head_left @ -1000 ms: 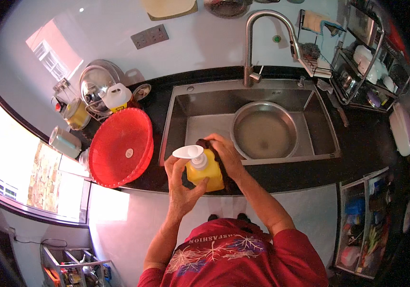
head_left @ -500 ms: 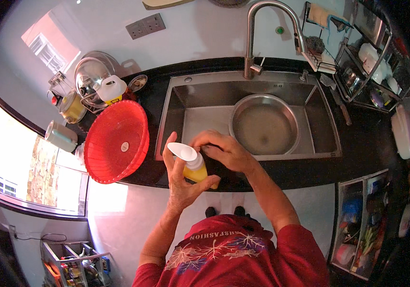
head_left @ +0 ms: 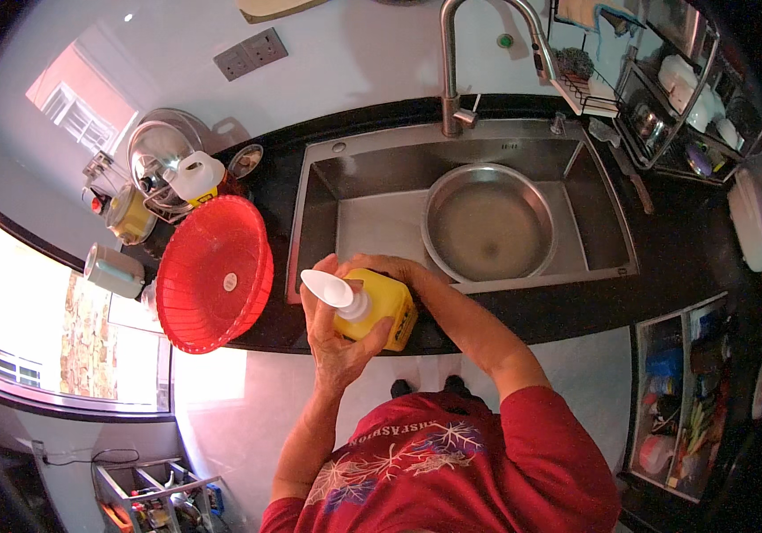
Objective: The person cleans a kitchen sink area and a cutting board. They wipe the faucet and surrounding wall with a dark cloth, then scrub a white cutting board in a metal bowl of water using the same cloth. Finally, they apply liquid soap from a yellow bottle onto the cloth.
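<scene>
A yellow pump bottle with a white pump head is tilted over the counter's front edge, its pump end toward the left. My left hand is closed around the bottle near its neck, thumb on the near side. Against the far side of the bottle lies my right hand, gripping it too; most of its fingertips are hidden. Just beyond both hands is the steel sink. A round metal basin with cloudy water sits in the sink's right part.
A red plastic basket stands on the black counter at left, near pot lids and a white jug. The faucet rises behind the sink. A knife and a dish rack are at right.
The bottle has tipped over, so more of its yellow body shows. My right hand has moved left and now rests along its far side. The whole view has shifted slightly.
</scene>
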{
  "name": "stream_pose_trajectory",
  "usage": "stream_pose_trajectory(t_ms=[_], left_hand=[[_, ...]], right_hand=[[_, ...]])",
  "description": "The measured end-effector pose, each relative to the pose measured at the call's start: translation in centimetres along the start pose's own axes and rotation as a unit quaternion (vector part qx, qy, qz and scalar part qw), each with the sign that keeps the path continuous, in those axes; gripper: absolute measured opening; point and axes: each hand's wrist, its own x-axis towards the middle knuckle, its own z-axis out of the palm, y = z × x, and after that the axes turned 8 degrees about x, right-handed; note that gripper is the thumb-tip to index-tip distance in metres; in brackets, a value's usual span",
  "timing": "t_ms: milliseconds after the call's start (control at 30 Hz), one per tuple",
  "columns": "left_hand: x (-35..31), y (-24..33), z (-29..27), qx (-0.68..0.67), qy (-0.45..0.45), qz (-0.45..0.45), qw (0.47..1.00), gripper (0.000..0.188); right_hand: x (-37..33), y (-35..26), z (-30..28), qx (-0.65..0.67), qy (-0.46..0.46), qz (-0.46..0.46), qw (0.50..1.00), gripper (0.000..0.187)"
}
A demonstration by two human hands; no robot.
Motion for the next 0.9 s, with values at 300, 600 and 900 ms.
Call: stream_pose_trajectory(t_ms=[300, 600, 900], left_hand=[[-0.1, -1.0, -0.4, 0.035, -0.023, 0.034, 0.999, 0.059], [0.5, -0.5, 0.1, -0.017, -0.046, 0.064, 0.997, 0.060], [1.1, -1.3, -0.5, -0.027, -0.090, 0.070, 0.993, 0.061]], right_hand=[[-5.3, 2.2, 0.4, 0.052, 0.214, 0.038, 0.975, 0.020], [-8.2, -11.5, 7.6, -0.084, 0.476, -0.122, 0.867, 0.022], [-2.1, -15.2, 0.8, -0.061, 0.048, -0.036, 0.996, 0.023]])
